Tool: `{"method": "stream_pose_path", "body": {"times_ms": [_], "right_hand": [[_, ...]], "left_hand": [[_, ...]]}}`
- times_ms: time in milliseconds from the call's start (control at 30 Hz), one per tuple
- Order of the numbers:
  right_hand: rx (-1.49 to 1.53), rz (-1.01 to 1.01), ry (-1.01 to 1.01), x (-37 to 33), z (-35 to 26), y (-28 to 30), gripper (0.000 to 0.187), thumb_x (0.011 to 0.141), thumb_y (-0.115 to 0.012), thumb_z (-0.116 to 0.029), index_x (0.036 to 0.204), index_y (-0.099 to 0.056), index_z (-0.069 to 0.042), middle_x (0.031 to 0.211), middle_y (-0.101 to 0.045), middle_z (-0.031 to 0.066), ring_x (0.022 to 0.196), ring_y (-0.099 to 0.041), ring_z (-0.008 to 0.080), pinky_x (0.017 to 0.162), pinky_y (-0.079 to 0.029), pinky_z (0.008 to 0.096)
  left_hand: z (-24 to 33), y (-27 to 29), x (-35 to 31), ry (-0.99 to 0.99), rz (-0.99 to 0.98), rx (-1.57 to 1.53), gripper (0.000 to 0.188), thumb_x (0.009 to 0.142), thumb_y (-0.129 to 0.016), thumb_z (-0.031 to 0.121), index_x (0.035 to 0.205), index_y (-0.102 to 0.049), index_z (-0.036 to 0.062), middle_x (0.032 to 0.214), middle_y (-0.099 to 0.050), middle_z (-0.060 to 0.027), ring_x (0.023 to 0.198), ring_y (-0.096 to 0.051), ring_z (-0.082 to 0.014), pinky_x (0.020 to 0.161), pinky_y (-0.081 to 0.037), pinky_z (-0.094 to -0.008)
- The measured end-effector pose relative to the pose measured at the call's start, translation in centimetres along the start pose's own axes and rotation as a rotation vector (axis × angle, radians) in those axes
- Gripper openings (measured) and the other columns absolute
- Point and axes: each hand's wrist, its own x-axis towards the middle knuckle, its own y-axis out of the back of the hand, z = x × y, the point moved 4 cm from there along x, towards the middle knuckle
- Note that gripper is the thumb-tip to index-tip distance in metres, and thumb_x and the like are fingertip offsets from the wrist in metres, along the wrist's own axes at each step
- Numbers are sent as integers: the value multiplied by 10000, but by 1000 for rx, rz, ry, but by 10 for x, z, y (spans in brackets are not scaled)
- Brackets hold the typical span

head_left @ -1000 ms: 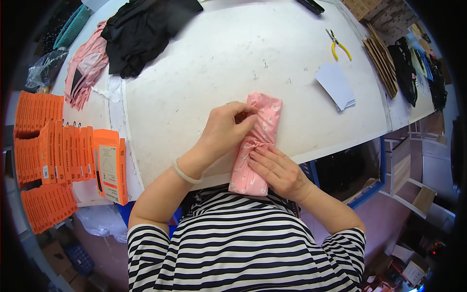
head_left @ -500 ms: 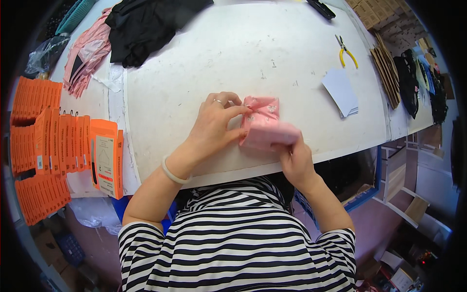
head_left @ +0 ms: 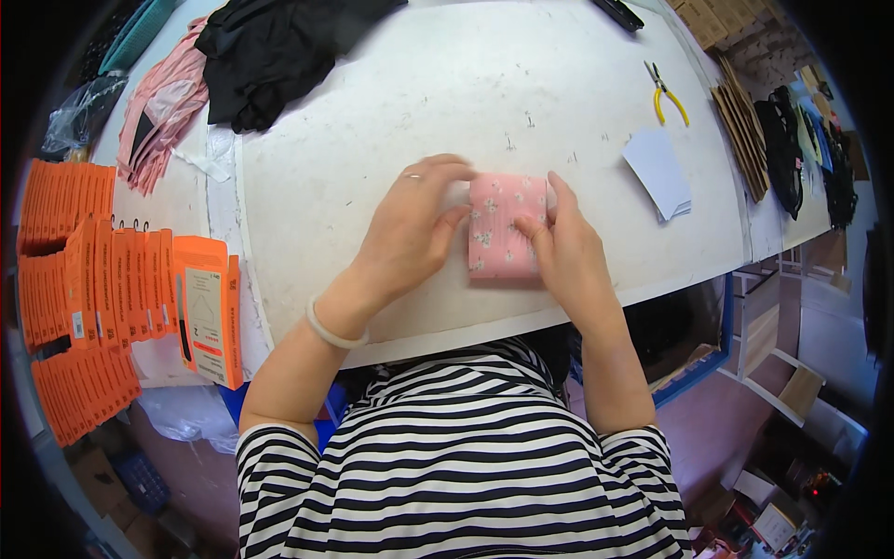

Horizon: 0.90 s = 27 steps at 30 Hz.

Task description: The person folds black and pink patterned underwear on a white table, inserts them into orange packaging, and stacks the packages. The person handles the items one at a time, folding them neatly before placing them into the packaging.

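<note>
White worktop [head_left: 372,121] stretches before me, with black cloth [head_left: 270,70] heaped at the far left beside a bunched pink cloth [head_left: 177,98], and orange cartons [head_left: 93,289] standing in rows along the left side. Near the front edge, around the middle, lies a flat, squarish folded pink floral cloth [head_left: 494,224], right between my hands. My right hand [head_left: 570,256] grips its right side, thumb on top and fingers along the edge. My left hand [head_left: 405,219], a pale bangle [head_left: 327,333] on its wrist, curves at the left edge with thumb and fingers parted; the fingertips by the upper left corner are blurred, and I cannot tell whether they touch. Off to the right, white cards [head_left: 656,177] lie stacked, with yellow-handled pliers [head_left: 659,87] just beyond them.
</note>
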Motion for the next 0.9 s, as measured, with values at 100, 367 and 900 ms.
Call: {"method": "stream_pose_path", "body": {"times_ms": [100,367,900], "right_hand": [[83,-53,-131,4,-3,4,439,977,-660,-185,1290,-496,75,1125,-661,267,938,-691,358,786,-544,402],[341,0,-5,-39,5,12,458,900,-754,-148,1252,-545,57,1128,-664,208,978,-700,291,841,-554,387],[-110,261,237,-47,-3,15,515,840,-799,-124,1312,-603,-63,1154,-608,158,963,-614,249,801,-528,353]], "left_hand": [[13,-15,16,-234,-155,105,575,877,-660,22,1428,-543,135,1515,-522,-50,1444,-426,-320,1180,-338,-480],[2,-39,15,-363,-273,337,597,965,-597,186,1535,-424,153,1578,-442,-24,1473,-384,-256,1228,-254,-513],[-5,-45,29,-318,-310,219,552,964,-494,155,1515,-468,119,1509,-531,-80,1450,-419,-287,1237,-223,-529]]}}
